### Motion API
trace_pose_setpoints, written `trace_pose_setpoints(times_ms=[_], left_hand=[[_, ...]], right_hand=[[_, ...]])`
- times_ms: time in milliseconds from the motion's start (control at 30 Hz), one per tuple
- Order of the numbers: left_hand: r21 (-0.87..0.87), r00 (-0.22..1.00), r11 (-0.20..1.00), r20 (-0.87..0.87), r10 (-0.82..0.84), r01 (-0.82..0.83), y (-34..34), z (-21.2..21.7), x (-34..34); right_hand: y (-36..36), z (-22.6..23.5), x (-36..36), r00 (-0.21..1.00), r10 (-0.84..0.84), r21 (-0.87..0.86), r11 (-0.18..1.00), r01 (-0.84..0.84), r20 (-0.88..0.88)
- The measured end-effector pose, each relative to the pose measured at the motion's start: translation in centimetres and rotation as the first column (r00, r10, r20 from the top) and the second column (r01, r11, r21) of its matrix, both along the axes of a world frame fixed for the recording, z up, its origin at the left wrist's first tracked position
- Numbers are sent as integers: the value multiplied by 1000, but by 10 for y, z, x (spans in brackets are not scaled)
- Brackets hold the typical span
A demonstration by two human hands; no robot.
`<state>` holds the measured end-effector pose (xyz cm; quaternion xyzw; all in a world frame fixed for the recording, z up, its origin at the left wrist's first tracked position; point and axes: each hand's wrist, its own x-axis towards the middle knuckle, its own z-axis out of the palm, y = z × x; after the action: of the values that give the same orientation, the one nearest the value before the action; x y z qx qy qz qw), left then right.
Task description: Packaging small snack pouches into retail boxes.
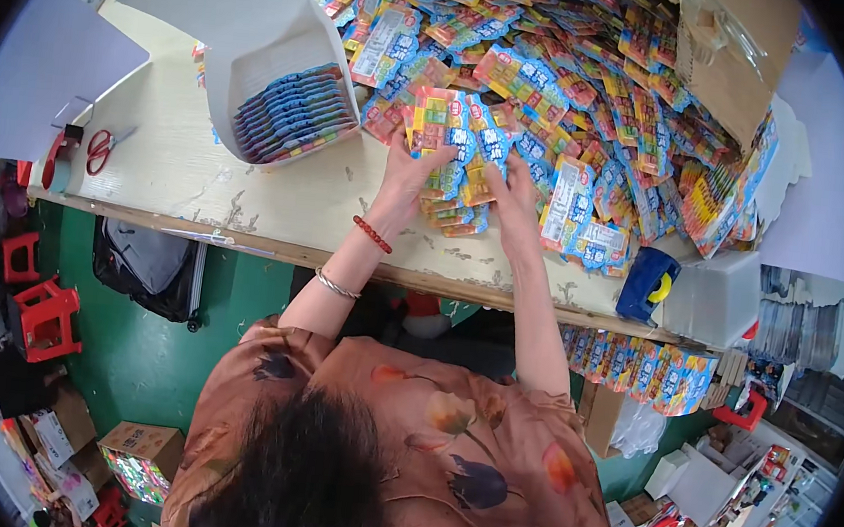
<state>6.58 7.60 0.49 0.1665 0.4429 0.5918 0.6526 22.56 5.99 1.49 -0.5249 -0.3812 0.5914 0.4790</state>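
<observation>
Over the front of the table, my left hand (414,178) and my right hand (516,199) are closed around a small bunch of colourful flat packets (457,126). My left thumb lies across the front of the bunch, and my right hand grips its right edge. Beneath it, more packets (456,216) rest on the tabletop between my wrists. To the left stands an open white box (228,76), its lid folded back, with a row of packets (294,117) standing in it. A large heap of loose packets (562,35) spreads beyond both hands.
Red-handled scissors (99,153) and a tape roll (62,157) lie at the table's left. Near the right front edge are a blue tape dispenser (648,283) and a translucent plastic container (715,299). An opened cardboard box (737,50) leans over the heap at the far right.
</observation>
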Motion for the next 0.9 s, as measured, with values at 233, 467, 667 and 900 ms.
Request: trace_pose_setpoints(times_ms=[233,467,667,900], left_hand=[[44,998,998,-45,44,-42,-23,2,-6],[-16,981,998,183,-56,60,-41,7,-23],[0,980,999,194,-41,42,-40,4,-15],[1,977,992,172,126,-128,-41,7,-1]], right_hand=[[12,-28,24,953,-294,264,927,265,78],[-8,6,24,864,-366,317,912,260,346],[-2,18,8,988,-19,32,999,24,-156],[-24,-1,-7,916,174,29,984,-176,-363]])
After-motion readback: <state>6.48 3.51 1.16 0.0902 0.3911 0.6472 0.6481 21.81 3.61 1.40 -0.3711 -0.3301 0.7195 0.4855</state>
